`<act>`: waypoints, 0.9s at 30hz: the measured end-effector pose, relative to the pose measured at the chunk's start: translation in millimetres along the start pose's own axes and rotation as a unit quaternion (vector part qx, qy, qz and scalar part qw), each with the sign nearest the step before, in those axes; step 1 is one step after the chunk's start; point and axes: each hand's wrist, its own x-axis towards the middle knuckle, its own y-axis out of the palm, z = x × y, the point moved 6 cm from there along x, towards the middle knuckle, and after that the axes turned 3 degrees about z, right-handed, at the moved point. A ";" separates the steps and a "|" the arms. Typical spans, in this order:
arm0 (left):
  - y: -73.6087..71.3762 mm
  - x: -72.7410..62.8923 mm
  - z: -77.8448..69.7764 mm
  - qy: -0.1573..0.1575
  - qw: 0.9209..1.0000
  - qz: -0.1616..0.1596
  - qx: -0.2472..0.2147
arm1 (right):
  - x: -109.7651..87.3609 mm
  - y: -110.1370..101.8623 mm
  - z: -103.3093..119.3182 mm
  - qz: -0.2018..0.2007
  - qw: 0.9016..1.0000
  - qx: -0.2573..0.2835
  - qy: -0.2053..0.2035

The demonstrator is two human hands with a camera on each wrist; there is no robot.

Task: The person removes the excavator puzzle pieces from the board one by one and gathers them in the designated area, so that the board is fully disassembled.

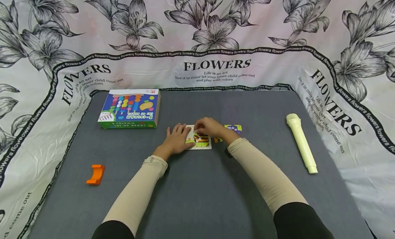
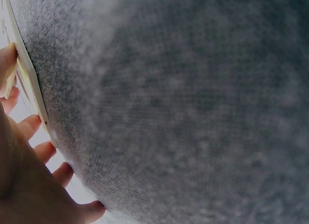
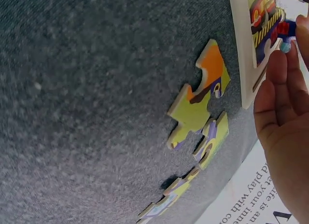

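Note:
A small jigsaw puzzle board [image 1: 202, 146] with a pale border lies flat on the table, coloured pieces in its lower part. My left hand [image 1: 176, 140] rests along its left side, fingers spread and thumb over the lower part. In the left wrist view, fingertips [image 2: 44, 150] lie along the edge of the board. My right hand [image 1: 211, 128] is over the upper right of the board. In the right wrist view, its thumb and fingers pinch a blue and red puzzle piece [image 3: 288, 28]. Loose puzzle pieces [image 3: 195, 110] lie beside the board, partly under the right forearm.
A blue and green bead-set box [image 1: 129, 108] stands at the back left. An orange curved block [image 1: 96, 174] lies at the left front. On the right is a pale yellow tube [image 1: 301, 143]. A flower-print cloth [image 1: 216, 69] surrounds the grey table [image 1: 197, 198].

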 end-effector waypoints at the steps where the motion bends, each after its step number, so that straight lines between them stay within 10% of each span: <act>1: 0.2 0.3 0.0 -0.001 1.000 0.000 0.001 | -0.3 -0.3 -0.7 -0.001 1.000 0.005 0.001; 12: 0.4 1.3 -0.5 -0.003 1.000 -0.003 0.000 | -3.0 -7.7 4.2 0.001 0.999 0.039 -0.016; 27: 2.1 -0.1 -3.5 0.019 1.000 -0.018 -0.016 | -68.0 -52.1 -39.4 -0.026 0.999 0.006 0.019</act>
